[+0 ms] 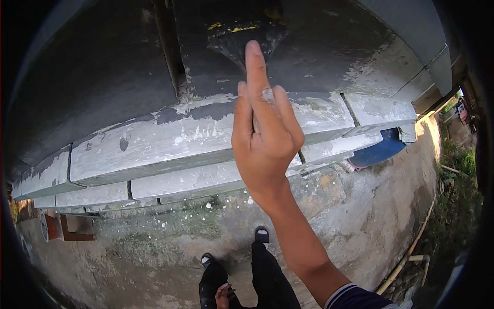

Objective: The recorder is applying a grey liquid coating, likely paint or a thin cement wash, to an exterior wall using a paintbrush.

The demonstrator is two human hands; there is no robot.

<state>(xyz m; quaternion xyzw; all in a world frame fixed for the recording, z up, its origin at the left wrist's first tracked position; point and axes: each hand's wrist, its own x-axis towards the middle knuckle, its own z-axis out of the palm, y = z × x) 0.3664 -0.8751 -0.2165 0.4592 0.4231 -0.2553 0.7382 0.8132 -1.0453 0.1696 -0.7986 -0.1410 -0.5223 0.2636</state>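
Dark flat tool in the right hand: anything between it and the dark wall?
Nothing visible between the dark flat tool and the dark wall. The right hand covers the near side; the pale ledge runs below. Actual contact can't be told.

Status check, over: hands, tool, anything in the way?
Right hand gripping scraper, index finger extended along it. Scraper at dark wall. Left hand low, grip unclear. White ledge juts out below scraper.
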